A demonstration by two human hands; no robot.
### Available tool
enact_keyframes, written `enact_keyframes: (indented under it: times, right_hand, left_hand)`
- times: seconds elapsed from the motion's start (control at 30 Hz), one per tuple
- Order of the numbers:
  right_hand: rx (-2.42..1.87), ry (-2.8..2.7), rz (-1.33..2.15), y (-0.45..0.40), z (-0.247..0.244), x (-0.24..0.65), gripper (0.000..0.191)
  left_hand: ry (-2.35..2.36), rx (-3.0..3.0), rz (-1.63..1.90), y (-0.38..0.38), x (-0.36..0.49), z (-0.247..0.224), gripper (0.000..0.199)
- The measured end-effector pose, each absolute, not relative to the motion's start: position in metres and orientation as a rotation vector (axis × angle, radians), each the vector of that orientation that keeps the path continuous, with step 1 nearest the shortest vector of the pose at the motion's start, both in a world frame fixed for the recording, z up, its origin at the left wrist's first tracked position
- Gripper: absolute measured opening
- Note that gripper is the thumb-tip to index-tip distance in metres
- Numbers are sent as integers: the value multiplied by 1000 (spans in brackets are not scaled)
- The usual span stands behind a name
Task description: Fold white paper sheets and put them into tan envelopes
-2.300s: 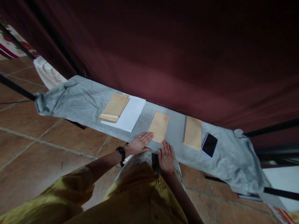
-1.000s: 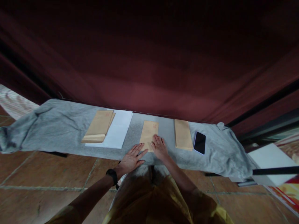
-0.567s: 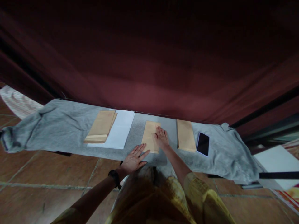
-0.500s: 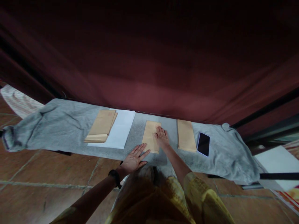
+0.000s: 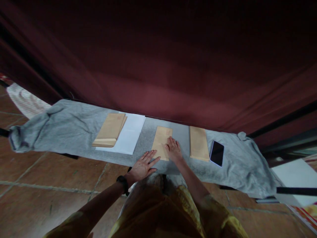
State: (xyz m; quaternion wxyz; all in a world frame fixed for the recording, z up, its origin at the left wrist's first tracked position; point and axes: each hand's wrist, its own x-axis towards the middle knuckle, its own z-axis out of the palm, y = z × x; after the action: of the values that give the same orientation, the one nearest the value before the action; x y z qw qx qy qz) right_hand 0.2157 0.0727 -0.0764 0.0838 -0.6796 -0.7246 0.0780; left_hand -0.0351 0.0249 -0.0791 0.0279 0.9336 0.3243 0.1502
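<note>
A brown paper envelope (image 5: 160, 142) lies flat on the grey cloth in front of me, with small reddish print near its upper right corner. My left hand (image 5: 143, 166), with a dark band on the wrist, rests with spread fingers, their tips on the envelope's lower left edge. On the envelope's right side lies my right hand (image 5: 173, 150), flat with its fingers stretched out. To the left, a stack of brown envelopes (image 5: 109, 129) sits partly over white paper sheets (image 5: 132, 135). Another brown envelope stack (image 5: 199, 143) lies to the right of my right hand.
A grey cloth (image 5: 74, 132) covers the long narrow bench. Near its right part lies a phone (image 5: 217, 153) with a dark screen. A dark red curtain-like surface (image 5: 158, 89) rises right behind the bench. Brown floor tiles (image 5: 74, 178) show below, and a white panel (image 5: 296, 175) stands at far right.
My right hand has slid slightly down the envelope, uncovering the reddish print at its upper right. My left hand has stayed at the lower left edge. The whole view has shifted slightly.
</note>
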Motion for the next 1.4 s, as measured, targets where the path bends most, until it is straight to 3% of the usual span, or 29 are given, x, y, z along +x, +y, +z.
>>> enact_keyframes:
  times: [0.87,1.13,1.4]
  right_hand:
    - [-1810,-2123,210,-19,-75,202,51]
    - [-1706,-2230,244,-48,-70,185,50]
    - [-1811,-2165,231,-38,-67,177,47]
  left_hand:
    - [1000,2878,463,23,-34,-74,61]
    - [1416,2600,641,19,-21,-92,54]
    - [1527,2291,746,36,0,-85,53]
